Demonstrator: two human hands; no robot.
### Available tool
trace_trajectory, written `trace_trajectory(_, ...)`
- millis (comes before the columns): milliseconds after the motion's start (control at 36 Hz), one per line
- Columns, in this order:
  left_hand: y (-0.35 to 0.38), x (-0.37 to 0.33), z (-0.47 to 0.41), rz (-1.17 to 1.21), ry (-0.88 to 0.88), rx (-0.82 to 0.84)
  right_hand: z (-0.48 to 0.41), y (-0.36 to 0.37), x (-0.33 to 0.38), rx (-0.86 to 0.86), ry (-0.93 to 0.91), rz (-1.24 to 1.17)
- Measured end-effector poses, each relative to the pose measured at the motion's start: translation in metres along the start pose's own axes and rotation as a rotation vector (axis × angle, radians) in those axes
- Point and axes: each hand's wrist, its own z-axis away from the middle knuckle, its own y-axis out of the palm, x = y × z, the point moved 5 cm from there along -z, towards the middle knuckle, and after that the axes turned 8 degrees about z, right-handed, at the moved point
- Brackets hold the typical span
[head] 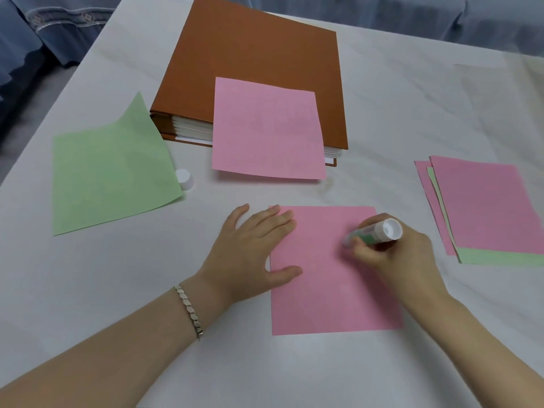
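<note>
A pink paper sheet (329, 284) lies flat on the white table in front of me. My left hand (253, 251) presses flat on its left edge, fingers straight, thumb over the paper. My right hand (400, 254) grips a glue stick (374, 231) with a green label and white end, its tip down on the sheet's upper middle. The stick's white cap (185, 178) stands apart, beside a green sheet.
A brown binder (259, 54) lies at the back with a second pink sheet (266, 131) draped over its front edge. A green sheet (112, 175) with a curled corner lies at the left. A stack of pink and green sheets (485, 207) sits at the right. Blue fabric lies beyond the table.
</note>
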Motion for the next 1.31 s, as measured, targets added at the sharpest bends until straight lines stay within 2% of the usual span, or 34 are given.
trace_trajectory(139, 0.001, 0.000, 0.000, 0.000, -0.007, 0.004, -0.004, -0.011, 0.010, -0.113, 0.020, -0.103)
trace_trajectory(361, 0.001, 0.000, 0.000, 0.019, -0.007, -0.010, -0.006, 0.029, 0.044, 0.082, -0.089, -0.011)
trace_trajectory(583, 0.001, 0.000, 0.000, 0.018, -0.008, -0.018, -0.009, 0.027, 0.032, 0.094, -0.062, 0.003)
trace_trajectory(889, 0.003, 0.001, 0.000, 0.016, -0.006, 0.014, -0.018, -0.009, -0.001, -0.038, 0.004, 0.106)
trace_trajectory(1000, 0.003, 0.001, 0.000, 0.022, -0.007, 0.009, -0.018, -0.018, 0.015, -0.115, -0.034, 0.030)
trace_trajectory(1222, 0.003, 0.001, -0.001, 0.025, -0.039, 0.042, -0.016, 0.031, 0.047, 0.063, -0.143, 0.079)
trace_trajectory(1306, 0.003, 0.001, -0.001, 0.029, -0.043, 0.051, -0.016, 0.033, 0.045, 0.071, -0.127, 0.086)
